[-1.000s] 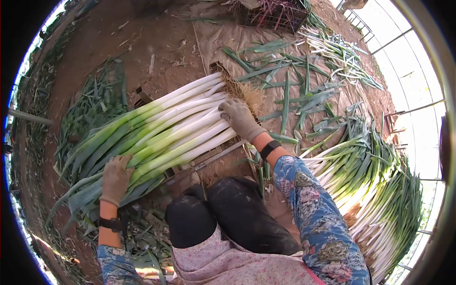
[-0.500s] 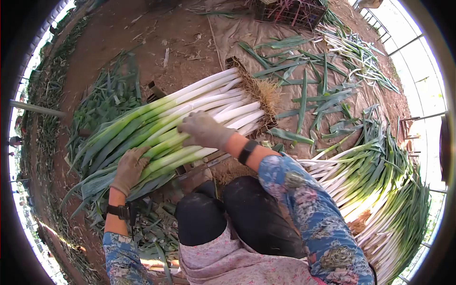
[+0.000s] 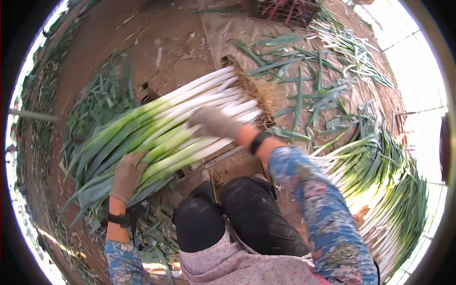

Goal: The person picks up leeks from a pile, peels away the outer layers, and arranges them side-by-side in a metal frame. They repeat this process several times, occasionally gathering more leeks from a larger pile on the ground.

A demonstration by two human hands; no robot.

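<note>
A thick row of leeks (image 3: 161, 111) lies slantwise before me, white stems and roots to the upper right, green leaves to the lower left. My left hand (image 3: 127, 177), in a brownish work glove, grips the near leeks at their green part, its fingertips partly hidden among the leaves. Over the white stems is my right hand (image 3: 216, 123), gloved too and smeared by motion. Whether it touches the stems, or how its fingers are set, I cannot make out. Beneath the leeks, parts of a dark frame (image 3: 151, 91) show at the edges.
A large pile of leeks (image 3: 380, 175) lies at the right. Loose cut leaves (image 3: 299, 97) are strewn over a brown ground sheet (image 3: 216, 28). More leaves (image 3: 102, 90) are heaped at the left. A dark crate (image 3: 285, 12) stands at the back.
My right hand has shifted slightly to the right along the stems and is now blurred. The left hand stays on the leeks. The whole view has moved a little.
</note>
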